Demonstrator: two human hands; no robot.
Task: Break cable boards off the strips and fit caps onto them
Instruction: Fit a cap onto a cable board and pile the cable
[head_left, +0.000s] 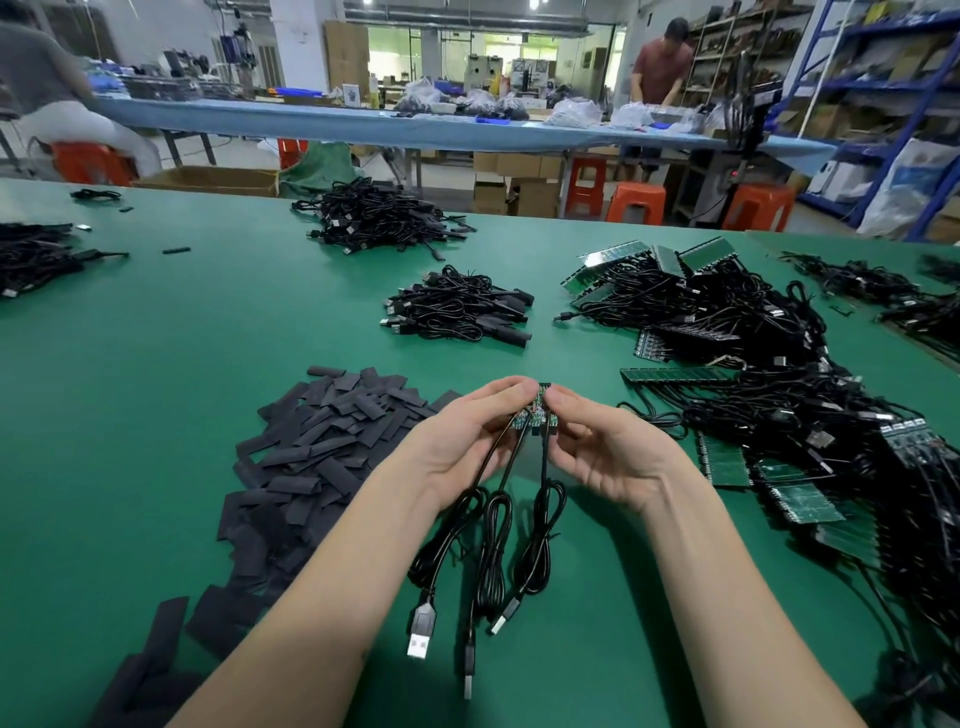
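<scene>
Above the green table I hold a short strip of small green cable boards (537, 413) between both hands. My left hand (467, 436) pinches its left end and my right hand (608, 447) pinches its right end. Three black USB cables (493, 545) hang from the boards toward me, their plugs dangling near the table. A heap of flat black caps (322, 447) lies just left of my hands. More board strips with tangled cables (753, 395) are piled to the right.
A bundle of capped cables (462, 312) lies ahead of my hands, a bigger pile (379, 215) farther back, and more cables at the far left (31, 257). Beyond the table stand orange stools, boxes, a long blue bench and two people.
</scene>
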